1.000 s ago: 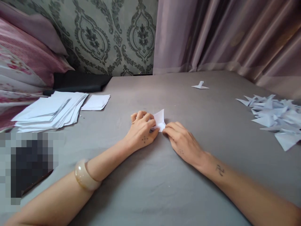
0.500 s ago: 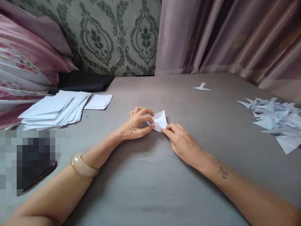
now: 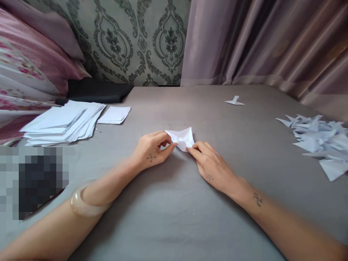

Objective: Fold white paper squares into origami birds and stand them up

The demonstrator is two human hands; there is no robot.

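Note:
A small creased sheet of white paper [image 3: 182,136] lies on the grey cloth surface between my hands, its far corners raised. My left hand [image 3: 153,148] pinches the paper's near left edge between thumb and fingers. On the other side, my right hand [image 3: 209,161] has its thumb and fingertips closed on the near right corner. The fingers partly cover both gripped edges.
Stacked white paper sheets [image 3: 62,121] lie at the left, with a smaller stack [image 3: 115,115] beside them. Several folded paper pieces [image 3: 318,132] are heaped at the right. One folded paper figure [image 3: 235,101] stands apart farther back. A black folded item [image 3: 98,91] rests behind the stacks.
My left hand has drawn back to the left and closed into a pinch at the paper's edge, uncovering its left part. My right hand has stayed almost still.

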